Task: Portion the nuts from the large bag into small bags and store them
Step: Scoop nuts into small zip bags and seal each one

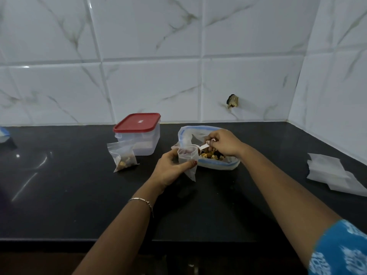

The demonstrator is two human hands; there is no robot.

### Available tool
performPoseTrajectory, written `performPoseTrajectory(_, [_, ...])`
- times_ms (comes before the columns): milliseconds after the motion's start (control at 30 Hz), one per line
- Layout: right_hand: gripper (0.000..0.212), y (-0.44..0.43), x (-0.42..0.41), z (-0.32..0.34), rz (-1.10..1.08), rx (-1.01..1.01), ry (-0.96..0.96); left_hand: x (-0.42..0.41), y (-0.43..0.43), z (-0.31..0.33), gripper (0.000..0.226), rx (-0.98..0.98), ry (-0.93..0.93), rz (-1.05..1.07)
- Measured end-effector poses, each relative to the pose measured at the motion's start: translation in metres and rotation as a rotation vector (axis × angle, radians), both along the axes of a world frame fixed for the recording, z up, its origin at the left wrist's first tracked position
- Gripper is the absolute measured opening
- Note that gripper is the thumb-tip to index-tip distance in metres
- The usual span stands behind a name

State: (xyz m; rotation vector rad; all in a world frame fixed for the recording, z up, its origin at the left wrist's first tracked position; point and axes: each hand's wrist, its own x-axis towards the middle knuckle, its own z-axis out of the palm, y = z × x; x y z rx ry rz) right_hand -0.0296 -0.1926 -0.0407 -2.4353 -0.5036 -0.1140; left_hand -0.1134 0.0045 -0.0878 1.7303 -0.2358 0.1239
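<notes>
A large clear bag [198, 132] with a blue zip edge lies open on the black counter [79, 195], with mixed nuts [210, 155] showing in its mouth. My right hand [224, 142] reaches into it and pinches a small white scoop [204, 146] over the nuts. My left hand [170, 169] holds a small clear bag [187, 159] upright and open, right beside the large bag's mouth. The small bag looks empty. Another small bag [123, 155] with nuts in its bottom stands to the left.
A clear plastic box with a red lid [138, 124] stands behind the filled small bag, near the tiled wall. Several flat empty bags [333, 173] lie at the right. A blue-edged object [4, 135] sits at the far left edge.
</notes>
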Motion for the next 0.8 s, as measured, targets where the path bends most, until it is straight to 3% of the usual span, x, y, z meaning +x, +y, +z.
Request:
performPoseTrajectory(333, [0.025,0.001,-0.011,-0.009,-0.17,0.474,0.532,0.0,0.001,0.001,0.033,-0.002,0.046,-0.028])
performPoseTrajectory(600, [0.016,0.017,-0.017,-0.021,-0.28,0.838,0.692,-0.001,0.0,-0.002,0.036,0.001,0.031,-0.057])
performPoseTrajectory(800, [0.025,0.023,-0.016,-0.024,-0.321,1.057,0.692,-0.001,-0.001,-0.001,0.032,-0.027,-0.009,0.002])
